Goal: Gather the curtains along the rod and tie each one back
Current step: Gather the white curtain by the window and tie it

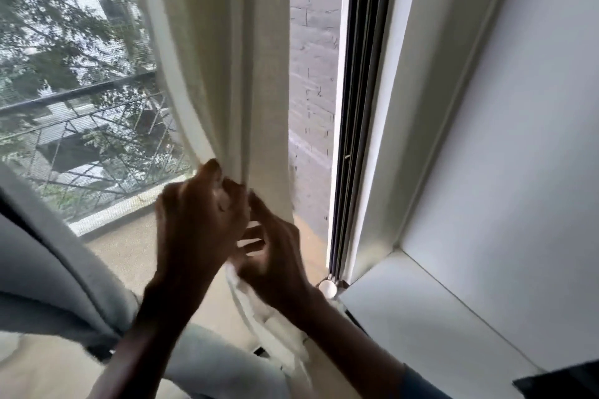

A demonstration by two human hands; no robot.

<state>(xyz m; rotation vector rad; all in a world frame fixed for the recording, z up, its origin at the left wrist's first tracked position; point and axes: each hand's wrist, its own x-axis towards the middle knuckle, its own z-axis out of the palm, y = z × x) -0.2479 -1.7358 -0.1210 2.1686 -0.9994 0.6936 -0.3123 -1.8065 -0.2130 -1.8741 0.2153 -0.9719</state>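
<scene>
Curtain (227,58) bunched in left grip (197,220); right grip (275,253) blurred, touching its edge.

The single view comes from the person's head. It looks forward and somewhat down, toward the right part of a window (74,74) and its frame (366,107). It is near: the left hand (197,220) and right hand (275,253) fill the lower middle, and the curtain (233,58) hangs just ahead.
</scene>
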